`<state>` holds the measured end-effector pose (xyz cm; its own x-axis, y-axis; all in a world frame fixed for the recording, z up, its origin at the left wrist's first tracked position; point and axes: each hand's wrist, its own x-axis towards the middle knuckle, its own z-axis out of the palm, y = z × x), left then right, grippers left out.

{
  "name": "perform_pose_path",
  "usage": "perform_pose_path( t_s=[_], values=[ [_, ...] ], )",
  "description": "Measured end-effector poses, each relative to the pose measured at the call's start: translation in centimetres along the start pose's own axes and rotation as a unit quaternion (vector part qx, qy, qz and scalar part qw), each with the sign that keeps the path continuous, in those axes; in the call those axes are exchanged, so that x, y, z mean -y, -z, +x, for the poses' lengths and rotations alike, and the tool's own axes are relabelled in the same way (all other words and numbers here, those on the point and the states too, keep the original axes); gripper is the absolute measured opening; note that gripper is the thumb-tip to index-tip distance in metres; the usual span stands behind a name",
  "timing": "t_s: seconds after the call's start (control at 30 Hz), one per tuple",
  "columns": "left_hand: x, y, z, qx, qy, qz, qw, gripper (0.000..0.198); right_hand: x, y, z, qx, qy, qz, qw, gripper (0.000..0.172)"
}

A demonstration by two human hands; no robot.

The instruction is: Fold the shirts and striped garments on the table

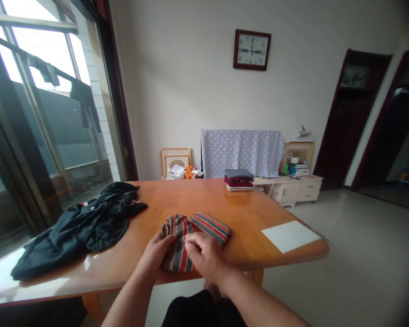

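Observation:
A striped garment (pixel 179 245) in red, grey and tan lies partly folded at the table's near edge. Its left part is bunched and rolled over, while a flat folded part (pixel 211 225) reaches to the right. My left hand (pixel 159 251) is closed on the left side of the bunched cloth, thumb on top. Over the middle of the garment, my right hand (pixel 206 254) is closed with its fingertips pinching the striped cloth. What lies beneath the right palm is hidden.
Dark clothes (pixel 88 222) lie heaped on the wooden table (pixel 177 195) at left. A folded clothes stack (pixel 239 180) stands at the far edge. A white sheet (pixel 291 236) lies at right. Beyond are a white cabinet (pixel 289 190) and a dotted cloth cover (pixel 241 152).

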<state>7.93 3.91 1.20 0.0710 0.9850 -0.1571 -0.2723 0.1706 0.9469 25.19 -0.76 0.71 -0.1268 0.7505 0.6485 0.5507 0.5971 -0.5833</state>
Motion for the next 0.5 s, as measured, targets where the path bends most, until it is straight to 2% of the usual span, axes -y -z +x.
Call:
perform_pose_path(
  t_s=[0.1,0.13,0.23,0.3,0.37,0.5],
  values=[
    [0.1,1.8,0.4,-0.036,0.01,0.019,0.999,0.024,-3.6,1.6,1.2,-0.055,-0.128,-0.107,0.984,0.023],
    [0.0,2.4,0.6,-0.046,0.012,0.025,0.999,0.023,-4.9,2.2,1.6,-0.052,-0.161,-0.156,0.973,0.025],
    [-0.6,4.0,1.0,-0.064,0.009,0.048,0.997,0.024,-8.0,3.3,2.5,0.016,-0.254,-0.265,0.93,0.041],
    [-0.9,4.7,1.2,-0.071,-0.006,0.082,0.994,0.026,-9.1,3.7,2.8,0.045,-0.301,-0.292,0.907,0.052],
    [-1.1,5.2,1.5,-0.077,-0.025,0.135,0.988,0.026,-9.6,3.7,3.0,0.061,-0.339,-0.269,0.899,0.051],
    [-1.5,5.7,2.8,-0.092,-0.056,0.237,0.966,0.028,-9.9,4.1,3.2,0.095,-0.376,-0.114,0.915,0.022]
  ],
)
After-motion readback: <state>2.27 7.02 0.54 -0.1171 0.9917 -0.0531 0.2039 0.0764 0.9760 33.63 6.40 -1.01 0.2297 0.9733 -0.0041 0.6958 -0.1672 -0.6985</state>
